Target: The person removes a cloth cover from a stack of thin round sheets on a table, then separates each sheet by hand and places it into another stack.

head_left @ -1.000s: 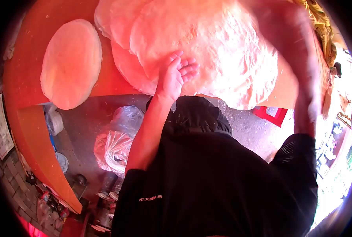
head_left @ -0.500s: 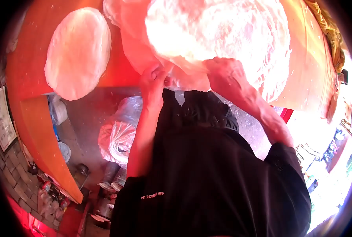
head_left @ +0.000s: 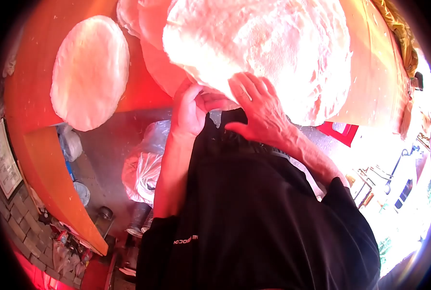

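A pile of large, thin, pale flatbreads (head_left: pixel 273 43) lies on the orange table, partly washed out by bright light. At its near edge my left hand (head_left: pixel 190 108) is closed on the rim of a flatbread, its fingers curled under the edge. Beside it, my right hand (head_left: pixel 261 108) lies open, fingertips on the top flatbread and thumb stretched toward the left hand. Further flatbreads (head_left: pixel 160 63) stick out from beneath on the left. A single oval flatbread (head_left: pixel 90 72) rests apart at the table's left, its near end over the edge.
The orange table (head_left: pixel 147 94) has a side panel (head_left: pixel 75 183) running down at the left. Below stands a plastic-wrapped bundle (head_left: pixel 143 176) on the floor. A framed sheet (head_left: pixel 5 157) is at far left, yellow cloth (head_left: pixel 401 38) at upper right, and a red object (head_left: pixel 338 131) under the table's right side.
My right hand has opened from a closed grip on the flatbread's edge and now lies flat on it. My left hand stays at the edge, its fingers reaching further right.
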Demonstrator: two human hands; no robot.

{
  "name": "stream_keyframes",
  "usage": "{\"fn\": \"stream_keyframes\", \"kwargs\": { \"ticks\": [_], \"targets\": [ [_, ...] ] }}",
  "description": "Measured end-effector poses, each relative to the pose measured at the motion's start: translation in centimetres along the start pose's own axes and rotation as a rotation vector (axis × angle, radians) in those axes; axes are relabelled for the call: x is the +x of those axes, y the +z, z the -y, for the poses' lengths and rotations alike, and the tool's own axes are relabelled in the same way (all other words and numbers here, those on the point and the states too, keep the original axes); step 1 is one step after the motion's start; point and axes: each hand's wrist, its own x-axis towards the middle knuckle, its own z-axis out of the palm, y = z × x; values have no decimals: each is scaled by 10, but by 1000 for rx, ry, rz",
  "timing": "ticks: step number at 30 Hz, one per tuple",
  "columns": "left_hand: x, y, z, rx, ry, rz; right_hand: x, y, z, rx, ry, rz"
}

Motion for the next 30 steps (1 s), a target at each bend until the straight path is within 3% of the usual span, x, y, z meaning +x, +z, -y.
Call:
{"fn": "stream_keyframes", "kwargs": {
  "ticks": [3,4,5,7,10,13,17,19,21,26,30],
  "targets": [
    [8,12,-4,-111,-41,103,2,8,-26,-266,-36,-30],
    [10,23,-10,-162,-11,125,11,1,-30,-173,-19,-69],
    [10,31,-15,-213,18,150,18,-8,-35,-154,90,160],
    [12,36,-17,-204,55,195,40,-39,-63,-309,-13,73],
    [10,18,8,34,19,17,62,-126,-90,-805,187,376],
    [-1,11,30,324,-82,-96,48,-168,-79,-530,255,158],
    [-1,20,46,201,-56,-125,45,-162,-68,-246,286,-50],
    [3,20,49,154,-54,-112,47,-74,-83,-572,74,187],
    [7,19,51,181,-81,-65,25,-35,-110,-383,138,330],
    [6,34,62,62,-101,-105,-11,-46,-102,-191,86,-20],
    [4,49,71,77,-151,-57,-17,-46,-101,-178,29,68]
  ]
}}
